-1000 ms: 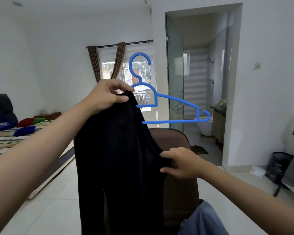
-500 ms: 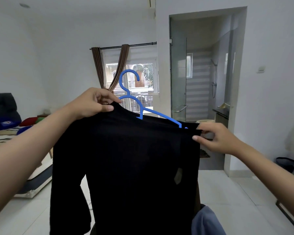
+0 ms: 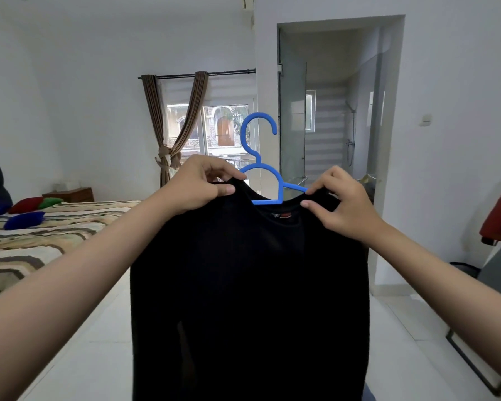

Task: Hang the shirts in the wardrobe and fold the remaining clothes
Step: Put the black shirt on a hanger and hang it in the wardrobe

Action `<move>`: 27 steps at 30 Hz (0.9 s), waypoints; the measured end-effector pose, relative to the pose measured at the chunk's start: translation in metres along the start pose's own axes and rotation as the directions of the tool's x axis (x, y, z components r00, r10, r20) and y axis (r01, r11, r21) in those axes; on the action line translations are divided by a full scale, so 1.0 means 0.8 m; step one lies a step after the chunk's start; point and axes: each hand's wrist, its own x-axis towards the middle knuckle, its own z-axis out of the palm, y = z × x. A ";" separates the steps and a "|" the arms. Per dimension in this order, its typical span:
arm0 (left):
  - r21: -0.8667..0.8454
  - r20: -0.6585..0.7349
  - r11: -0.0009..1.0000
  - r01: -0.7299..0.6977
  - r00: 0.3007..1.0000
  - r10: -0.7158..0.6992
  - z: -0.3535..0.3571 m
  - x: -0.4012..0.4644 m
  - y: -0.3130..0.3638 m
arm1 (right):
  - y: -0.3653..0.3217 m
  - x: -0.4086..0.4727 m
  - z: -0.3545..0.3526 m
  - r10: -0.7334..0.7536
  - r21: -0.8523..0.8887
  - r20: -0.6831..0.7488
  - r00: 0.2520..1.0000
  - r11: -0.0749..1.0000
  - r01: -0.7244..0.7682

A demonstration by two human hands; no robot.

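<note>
My left hand (image 3: 198, 188) and right hand (image 3: 342, 202) pinch the shirt (image 3: 249, 285) shoulders either side of the hanger (image 3: 261, 169); wardrobe hanging and folding remain.

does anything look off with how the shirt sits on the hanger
Nothing is damaged. The blue hanger sits inside the neck of the black shirt, its hook upright and roughly centred. The left hand and right hand each pinch a shoulder at about the same height, so the shirt hangs fairly level.
</note>
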 end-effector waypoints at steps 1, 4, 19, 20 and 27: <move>-0.003 -0.008 1.000 -0.003 1.000 0.003 0.003 0.000 0.000 | -0.004 0.004 0.001 -0.005 -0.002 0.000 1.000 1.000 0.005; -0.022 -0.028 1.000 -0.006 1.000 0.005 0.008 -0.002 0.000 | -0.009 0.015 0.002 -0.026 -0.040 0.015 1.000 0.999 0.027; -0.060 -0.024 0.995 0.085 0.996 -0.087 -0.036 -0.033 -0.041 | 0.000 0.037 0.000 0.025 -0.024 0.130 0.991 0.999 -0.022; -0.079 -0.033 0.992 0.094 0.995 -0.097 -0.038 -0.035 -0.044 | -0.001 0.038 0.002 0.016 -0.026 0.146 0.989 1.000 -0.013; -0.076 -0.074 0.989 0.129 0.988 -0.135 -0.053 -0.048 -0.059 | -0.008 0.041 0.004 0.015 -0.023 0.151 0.988 1.000 -0.011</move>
